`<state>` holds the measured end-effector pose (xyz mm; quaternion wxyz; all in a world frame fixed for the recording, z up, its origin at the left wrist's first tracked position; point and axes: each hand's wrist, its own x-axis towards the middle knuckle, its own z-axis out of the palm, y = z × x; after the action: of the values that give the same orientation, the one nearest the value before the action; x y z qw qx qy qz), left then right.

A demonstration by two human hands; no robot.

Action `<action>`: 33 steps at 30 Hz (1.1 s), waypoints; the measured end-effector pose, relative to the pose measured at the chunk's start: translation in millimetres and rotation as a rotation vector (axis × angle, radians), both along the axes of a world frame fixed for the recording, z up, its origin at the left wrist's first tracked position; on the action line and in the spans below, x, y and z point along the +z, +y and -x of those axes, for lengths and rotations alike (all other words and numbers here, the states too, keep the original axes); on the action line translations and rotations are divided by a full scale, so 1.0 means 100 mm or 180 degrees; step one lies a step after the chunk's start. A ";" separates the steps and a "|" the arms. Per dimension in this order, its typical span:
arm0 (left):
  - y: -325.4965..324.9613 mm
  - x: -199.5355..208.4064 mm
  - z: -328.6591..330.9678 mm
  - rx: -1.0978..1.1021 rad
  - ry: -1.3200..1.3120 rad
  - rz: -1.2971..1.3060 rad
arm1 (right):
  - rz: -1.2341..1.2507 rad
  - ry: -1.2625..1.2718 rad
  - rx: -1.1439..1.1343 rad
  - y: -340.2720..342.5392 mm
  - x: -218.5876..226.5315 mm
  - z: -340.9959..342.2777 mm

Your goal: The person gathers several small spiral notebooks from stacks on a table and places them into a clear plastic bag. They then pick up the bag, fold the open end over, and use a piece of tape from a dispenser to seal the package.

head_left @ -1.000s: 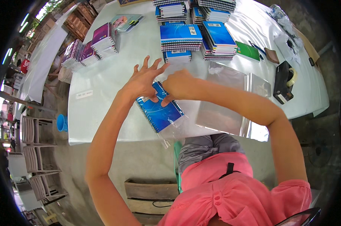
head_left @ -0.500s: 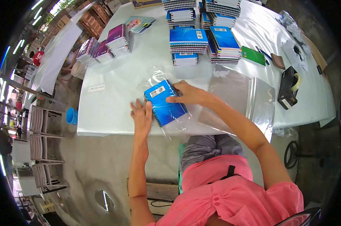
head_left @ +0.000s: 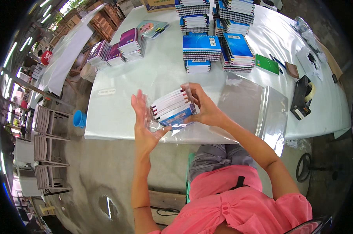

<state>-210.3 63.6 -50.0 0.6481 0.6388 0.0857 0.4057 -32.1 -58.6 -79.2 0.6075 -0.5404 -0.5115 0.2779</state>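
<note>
A bundle of several blue spiral notebooks [head_left: 171,106] is tipped on its side near the table's front edge, white page edges facing up and a blue cover toward me. Clear plastic film [head_left: 148,117] wraps loosely around it. My right hand [head_left: 201,104] grips the bundle's right end, fingers over the far side and thumb on the near cover. At the left end my left hand [head_left: 142,121] is spread, fingers stretched upward beside the film and thumb touching the bundle's near lower corner.
Clear plastic sheets [head_left: 242,105] lie to the right, beside a black tape dispenser [head_left: 300,99]. Stacked blue notebooks [head_left: 201,43] stand at the back, with a green notebook [head_left: 267,64] beside them. Purple notebooks [head_left: 128,41] are piled back left. A blue bucket [head_left: 79,119] stands left of the table.
The notebook bundle has turned from lying cover-up to standing on its side, page edges up. My left fingers lifted away from its left edge; my right hand shifted onto its right end.
</note>
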 end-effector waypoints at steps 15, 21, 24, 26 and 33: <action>0.38 0.83 0.30 0.0298 0.1062 -0.1246 | -0.0094 -0.0074 0.0913 -0.02 0.43 -0.42; 0.07 -0.20 0.40 0.0716 0.0557 -0.0641 | -0.0819 0.0068 0.0982 0.00 0.54 -0.63; -0.02 -0.21 0.32 0.0783 0.0653 -0.0948 | -0.0660 -0.0270 0.0711 -0.03 0.26 -0.54; -0.01 -0.20 0.31 0.0814 0.0919 -0.1202 | -0.0465 -0.0732 0.0544 -0.05 0.19 -0.39; -0.11 -0.13 0.11 0.0508 0.0397 -0.0209 | -0.0661 0.0929 0.0814 0.01 0.10 -0.24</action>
<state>-221.0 52.6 -62.6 0.5859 0.6748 0.1631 0.4180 -8.3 -57.4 -69.3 0.6874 -0.3597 -0.5084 0.3737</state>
